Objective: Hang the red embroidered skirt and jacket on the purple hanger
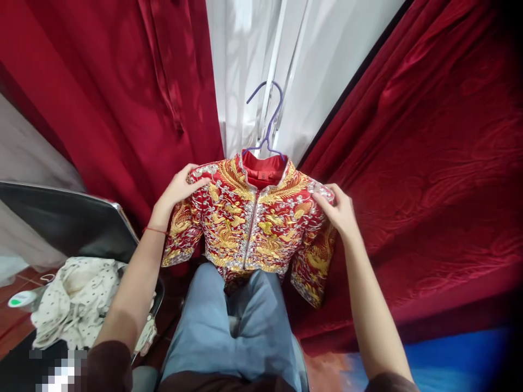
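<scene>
A red jacket [253, 218] with gold and silver embroidery faces me, its front zipped or closed down the middle. It is on a purple hanger [267, 128], whose hook rises above the stand-up collar. My left hand [183, 185] grips the jacket's shoulder on the left side, thumb in front and fingers behind. On the other shoulder, my right hand [337, 207] pinches the cloth in the same way. Both sleeves hang down at the sides. The jacket's lower edge meets my knees, and more embroidered cloth shows just below it.
Red curtains [429, 179] hang on both sides of a white panel [245, 65]. At the left stands a black chair [61, 218] with a spotted white cloth [81, 299] on its seat and a bottle [23, 299] beside it. Blue material [449, 359] lies on the floor at lower right.
</scene>
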A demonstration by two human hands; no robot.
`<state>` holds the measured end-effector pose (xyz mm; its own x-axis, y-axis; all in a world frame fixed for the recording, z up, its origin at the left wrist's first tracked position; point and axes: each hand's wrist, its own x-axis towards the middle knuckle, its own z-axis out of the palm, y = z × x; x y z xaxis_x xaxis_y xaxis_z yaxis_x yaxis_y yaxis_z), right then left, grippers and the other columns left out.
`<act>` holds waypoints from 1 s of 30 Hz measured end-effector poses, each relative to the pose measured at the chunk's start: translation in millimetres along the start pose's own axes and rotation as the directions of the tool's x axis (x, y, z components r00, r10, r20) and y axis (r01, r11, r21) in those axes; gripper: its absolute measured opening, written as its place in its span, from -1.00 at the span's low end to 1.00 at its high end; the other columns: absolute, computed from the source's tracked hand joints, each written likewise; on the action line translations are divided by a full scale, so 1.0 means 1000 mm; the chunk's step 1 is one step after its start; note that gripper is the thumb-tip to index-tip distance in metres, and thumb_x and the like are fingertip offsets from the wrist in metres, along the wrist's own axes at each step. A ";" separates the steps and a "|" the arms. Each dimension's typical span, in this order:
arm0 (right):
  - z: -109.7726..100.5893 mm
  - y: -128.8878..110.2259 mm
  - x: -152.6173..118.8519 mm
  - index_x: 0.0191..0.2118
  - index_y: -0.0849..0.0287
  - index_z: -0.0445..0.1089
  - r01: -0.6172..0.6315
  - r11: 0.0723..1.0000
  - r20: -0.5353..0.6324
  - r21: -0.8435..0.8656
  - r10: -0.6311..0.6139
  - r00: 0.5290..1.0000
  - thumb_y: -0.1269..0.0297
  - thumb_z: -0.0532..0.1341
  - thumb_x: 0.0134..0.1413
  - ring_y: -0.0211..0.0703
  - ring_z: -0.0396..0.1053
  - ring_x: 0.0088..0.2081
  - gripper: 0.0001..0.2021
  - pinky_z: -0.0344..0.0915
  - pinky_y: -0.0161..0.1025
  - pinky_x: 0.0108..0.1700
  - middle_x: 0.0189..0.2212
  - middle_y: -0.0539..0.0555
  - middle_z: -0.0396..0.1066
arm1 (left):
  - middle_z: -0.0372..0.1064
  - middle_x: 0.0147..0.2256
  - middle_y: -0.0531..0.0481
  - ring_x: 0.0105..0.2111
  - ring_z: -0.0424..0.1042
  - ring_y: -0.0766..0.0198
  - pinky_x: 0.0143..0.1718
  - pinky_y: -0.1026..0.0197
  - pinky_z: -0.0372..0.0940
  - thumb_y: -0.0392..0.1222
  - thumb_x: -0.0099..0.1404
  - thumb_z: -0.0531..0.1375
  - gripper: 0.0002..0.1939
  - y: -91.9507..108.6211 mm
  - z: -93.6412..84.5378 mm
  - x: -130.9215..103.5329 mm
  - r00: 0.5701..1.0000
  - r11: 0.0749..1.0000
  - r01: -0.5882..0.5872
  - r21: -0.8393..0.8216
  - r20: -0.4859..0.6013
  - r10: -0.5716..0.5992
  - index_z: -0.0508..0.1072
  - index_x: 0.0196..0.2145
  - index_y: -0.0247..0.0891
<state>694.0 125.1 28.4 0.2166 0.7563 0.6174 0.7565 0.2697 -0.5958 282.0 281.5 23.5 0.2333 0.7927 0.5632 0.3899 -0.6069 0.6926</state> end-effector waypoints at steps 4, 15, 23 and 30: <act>0.009 0.025 -0.028 -0.11 0.16 0.34 -0.174 0.984 -0.086 0.033 0.176 0.981 -0.22 0.21 0.05 -0.08 0.39 -0.28 -0.48 0.30 -0.18 -0.20 -0.23 0.15 0.50 | 0.37 -0.33 0.03 -0.35 0.32 0.28 -0.27 0.27 0.24 0.26 0.20 0.22 -0.53 -0.025 0.012 -0.033 0.968 0.994 -0.005 -0.105 -0.252 -0.022 0.39 -0.22 -0.23; 0.011 0.008 -0.049 -0.38 0.13 0.32 -0.226 0.957 -0.418 -0.183 0.132 0.899 -0.25 0.19 0.08 -0.14 0.24 -0.51 -0.53 0.24 -0.13 -0.27 -0.51 0.05 0.36 | 0.20 -0.54 0.07 -0.50 0.20 0.33 -0.45 0.27 0.15 0.31 0.25 0.14 -0.49 -0.030 -0.002 -0.027 0.959 0.980 0.050 -0.195 -0.265 -0.102 0.30 -0.50 -0.22; 0.018 0.022 -0.065 -0.32 0.22 0.48 -0.289 0.954 -0.225 -0.080 0.266 0.937 -0.24 0.28 -0.02 0.01 0.43 -0.35 -0.48 0.33 -0.11 -0.23 -0.35 0.24 0.56 | 0.48 -0.36 -0.04 -0.36 0.43 0.26 -0.30 0.25 0.34 0.25 0.10 0.31 -0.49 -0.039 0.019 -0.051 0.917 0.957 0.124 -0.264 -0.337 -0.212 0.48 -0.29 -0.30; 0.029 0.021 -0.073 -0.32 0.28 0.52 -0.300 0.947 -0.340 -0.112 0.247 0.907 -0.24 0.23 0.03 0.05 0.47 -0.34 -0.45 0.35 -0.09 -0.18 -0.34 0.30 0.57 | 0.51 -0.27 -0.05 -0.29 0.48 0.22 -0.19 0.20 0.40 0.19 0.24 0.24 -0.57 -0.017 0.032 -0.078 0.863 0.969 0.130 -0.211 -0.457 -0.215 0.49 -0.20 -0.27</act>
<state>676.4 92.9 -44.3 0.5932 0.5499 0.5880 0.7209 -0.0377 -0.6921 286.3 232.0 -46.5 -0.2896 0.7884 0.5427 0.2204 -0.4969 0.8394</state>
